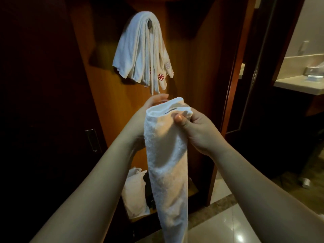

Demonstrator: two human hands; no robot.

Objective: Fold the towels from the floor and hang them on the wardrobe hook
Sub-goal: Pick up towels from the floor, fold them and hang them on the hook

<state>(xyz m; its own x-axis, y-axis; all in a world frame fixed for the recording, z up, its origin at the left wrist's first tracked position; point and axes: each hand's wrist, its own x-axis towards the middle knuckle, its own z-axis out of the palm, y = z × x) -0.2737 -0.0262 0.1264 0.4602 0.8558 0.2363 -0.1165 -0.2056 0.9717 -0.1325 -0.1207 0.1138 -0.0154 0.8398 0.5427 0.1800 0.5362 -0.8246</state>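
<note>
A white towel (pixel 168 163) folded into a long narrow strip hangs down in front of me, held by its top edge. My right hand (pixel 196 127) pinches the top right corner between thumb and fingers. My left hand (pixel 149 111) is behind the towel's top left, its fingers mostly hidden by the cloth. Above, several folded white towels (pixel 140 50) with red flower embroidery drape over the wardrobe hook (pixel 149 24) on the wooden back panel.
The open wardrobe (pixel 108 102) has a dark door with a metal handle (pixel 92 140) at left. A white bag or pillow (pixel 134 193) lies on its bottom shelf. A bathroom counter (pixel 298 85) shows at right, glossy floor tiles (pixel 228 221) below.
</note>
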